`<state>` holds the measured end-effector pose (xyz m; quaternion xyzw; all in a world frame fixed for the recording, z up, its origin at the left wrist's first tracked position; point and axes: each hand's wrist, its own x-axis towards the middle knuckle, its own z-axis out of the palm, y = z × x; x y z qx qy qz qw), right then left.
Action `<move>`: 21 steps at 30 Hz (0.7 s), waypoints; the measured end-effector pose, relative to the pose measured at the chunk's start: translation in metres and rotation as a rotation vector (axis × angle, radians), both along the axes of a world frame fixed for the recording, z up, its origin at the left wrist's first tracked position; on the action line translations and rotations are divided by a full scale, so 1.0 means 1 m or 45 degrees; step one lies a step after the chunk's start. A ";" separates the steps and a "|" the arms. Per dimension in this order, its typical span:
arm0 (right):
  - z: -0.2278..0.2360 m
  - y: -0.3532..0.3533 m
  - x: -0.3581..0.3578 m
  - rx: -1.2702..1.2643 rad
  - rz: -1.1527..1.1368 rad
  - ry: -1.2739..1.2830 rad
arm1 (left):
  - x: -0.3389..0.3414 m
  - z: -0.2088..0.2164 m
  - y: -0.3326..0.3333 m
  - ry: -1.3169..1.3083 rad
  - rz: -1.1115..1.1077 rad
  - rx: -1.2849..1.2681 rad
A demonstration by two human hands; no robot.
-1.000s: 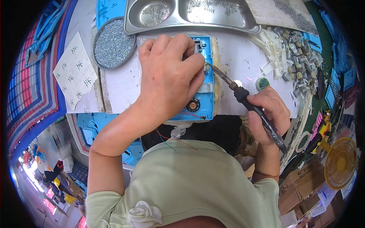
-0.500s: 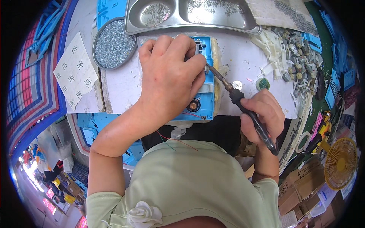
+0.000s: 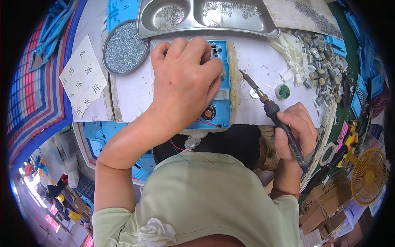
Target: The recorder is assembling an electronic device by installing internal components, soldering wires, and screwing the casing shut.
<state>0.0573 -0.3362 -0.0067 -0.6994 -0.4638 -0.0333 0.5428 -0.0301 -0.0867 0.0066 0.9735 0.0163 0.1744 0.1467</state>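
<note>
My left hand (image 3: 185, 80) is over a blue plastic housing (image 3: 223, 119), its fingers bent and drawn together near the housing's upper part. Whatever the fingertips grip is hidden beneath the hand. A small round speaker (image 3: 209, 112) sits in the lower part of the housing. Thin red and green wires (image 3: 193, 153) hang below its near edge. In my right hand (image 3: 299, 127) is a soldering iron (image 3: 271, 109), held by its black handle. Its tip points up and left, just right of the housing and apart from it.
A round dish of small metal pins (image 3: 125, 47) and a steel compartment tray (image 3: 230, 32) lie at the back. To the right are a small green-filled pot (image 3: 282, 91), a white disc (image 3: 254, 93), white plastic parts (image 3: 292, 61) and piled small motors (image 3: 323, 61). A marked paper (image 3: 83, 76) lies left.
The soldering iron has moved right and slightly down, its tip leaving the spot by my left fingers. My left hand stays in place over the housing.
</note>
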 end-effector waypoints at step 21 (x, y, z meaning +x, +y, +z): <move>0.013 0.001 0.003 -0.040 -0.010 -0.060 | -0.001 0.002 0.003 -0.014 -0.036 0.031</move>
